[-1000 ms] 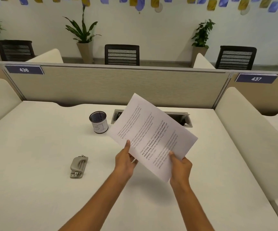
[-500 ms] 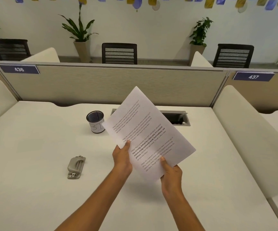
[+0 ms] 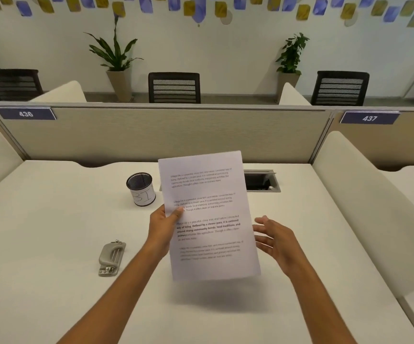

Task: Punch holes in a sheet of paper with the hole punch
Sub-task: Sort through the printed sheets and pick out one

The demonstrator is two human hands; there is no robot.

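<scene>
A printed sheet of paper (image 3: 208, 214) hangs nearly upright above the white desk, text facing me. My left hand (image 3: 162, 227) pinches its left edge about halfway up, thumb on the front. My right hand (image 3: 274, 238) floats just off the sheet's right edge with fingers spread and nothing in it. The grey metal hole punch (image 3: 111, 258) lies flat on the desk, down to the left of my left forearm, untouched.
A black mesh pen cup (image 3: 141, 188) with a white label stands behind the left hand. A cable hatch (image 3: 262, 181) is sunk into the desk (image 3: 39, 244) at the back. A beige partition (image 3: 163, 132) closes the far side, and cushioned dividers flank both sides.
The sheet has turned from a diagonal tilt to nearly upright. My right hand has let go of its lower edge and moved out to the right; the left hand keeps its hold.
</scene>
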